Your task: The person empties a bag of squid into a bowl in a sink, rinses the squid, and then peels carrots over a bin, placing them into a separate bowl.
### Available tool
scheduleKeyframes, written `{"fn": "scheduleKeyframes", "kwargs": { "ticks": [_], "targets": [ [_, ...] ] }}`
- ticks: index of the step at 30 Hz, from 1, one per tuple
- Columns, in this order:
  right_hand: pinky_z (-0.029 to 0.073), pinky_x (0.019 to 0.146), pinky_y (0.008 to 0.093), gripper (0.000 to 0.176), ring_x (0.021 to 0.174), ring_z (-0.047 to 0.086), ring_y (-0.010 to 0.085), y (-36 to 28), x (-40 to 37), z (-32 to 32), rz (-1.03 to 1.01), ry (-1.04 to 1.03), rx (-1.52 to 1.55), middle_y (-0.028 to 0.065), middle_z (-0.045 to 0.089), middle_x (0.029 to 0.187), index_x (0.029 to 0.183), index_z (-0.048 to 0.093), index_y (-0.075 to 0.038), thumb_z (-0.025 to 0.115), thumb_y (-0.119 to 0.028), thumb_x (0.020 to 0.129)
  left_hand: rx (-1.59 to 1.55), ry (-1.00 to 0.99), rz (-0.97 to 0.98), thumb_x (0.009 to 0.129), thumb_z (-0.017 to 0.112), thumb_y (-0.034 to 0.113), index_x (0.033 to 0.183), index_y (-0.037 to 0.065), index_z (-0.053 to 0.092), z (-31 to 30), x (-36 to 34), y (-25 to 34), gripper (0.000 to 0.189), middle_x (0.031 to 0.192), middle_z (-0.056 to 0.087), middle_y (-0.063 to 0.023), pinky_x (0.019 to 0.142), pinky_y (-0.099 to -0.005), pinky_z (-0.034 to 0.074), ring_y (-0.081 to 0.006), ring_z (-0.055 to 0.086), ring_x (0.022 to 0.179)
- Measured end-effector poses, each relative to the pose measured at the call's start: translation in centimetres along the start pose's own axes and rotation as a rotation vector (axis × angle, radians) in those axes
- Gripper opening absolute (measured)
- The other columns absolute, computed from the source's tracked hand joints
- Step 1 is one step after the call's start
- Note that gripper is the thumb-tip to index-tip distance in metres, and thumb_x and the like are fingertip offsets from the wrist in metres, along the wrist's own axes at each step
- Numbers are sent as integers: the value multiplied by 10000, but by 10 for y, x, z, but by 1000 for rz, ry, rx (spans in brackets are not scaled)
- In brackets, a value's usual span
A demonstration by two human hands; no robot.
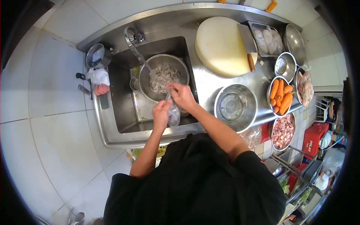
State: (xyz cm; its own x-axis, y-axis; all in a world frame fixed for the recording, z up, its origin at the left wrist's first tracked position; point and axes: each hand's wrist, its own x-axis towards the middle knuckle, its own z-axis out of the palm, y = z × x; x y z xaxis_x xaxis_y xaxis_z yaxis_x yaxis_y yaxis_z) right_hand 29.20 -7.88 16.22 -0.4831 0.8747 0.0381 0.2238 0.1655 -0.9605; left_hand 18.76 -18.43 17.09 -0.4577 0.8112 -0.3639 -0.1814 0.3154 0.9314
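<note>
My left hand (161,113) and my right hand (182,96) are closed on a clear plastic bag (174,115) at the near side of the sink. The bag hangs between them, its lower part below my fingers. Just beyond my hands, a steel bowl (183,69) stands in the sink (123,108). Pale greyish shredded food (162,78) lies in it, and the faucet (133,45) reaches over its left rim. My right fingertips overlap the bowl's near edge in this view.
Right of the sink are a large round cutting board (217,43) with a cleaver (247,39) on it and a wide steel bowl (234,107). Farther right stand a bowl of carrots (281,95), a bowl of cut meat (283,131) and a tray (267,37). A pot (105,58) sits left.
</note>
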Motion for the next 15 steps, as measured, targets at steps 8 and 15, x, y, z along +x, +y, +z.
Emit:
{"fn": "scheduleKeyframes", "kwargs": {
  "ticks": [8, 15],
  "targets": [
    [527, 799, 358, 214, 852, 689, 297, 10, 32, -20, 180, 63, -92, 210, 702, 947, 993, 718, 17, 575, -52, 849, 153, -41, 101, 844, 624, 152, 592, 0, 464, 20, 2, -1, 335, 558, 380, 56, 473, -295, 286, -49, 346, 543],
    [512, 884, 362, 237, 976, 673, 348, 37, 43, -37, 337, -3, 116, 243, 680, 1013, 1004, 724, 5, 575, -62, 831, 232, -23, 112, 816, 636, 150, 590, -14, 473, 22, 5, 17, 324, 535, 375, 15, 491, -302, 309, -68, 364, 540]
  ]
}}
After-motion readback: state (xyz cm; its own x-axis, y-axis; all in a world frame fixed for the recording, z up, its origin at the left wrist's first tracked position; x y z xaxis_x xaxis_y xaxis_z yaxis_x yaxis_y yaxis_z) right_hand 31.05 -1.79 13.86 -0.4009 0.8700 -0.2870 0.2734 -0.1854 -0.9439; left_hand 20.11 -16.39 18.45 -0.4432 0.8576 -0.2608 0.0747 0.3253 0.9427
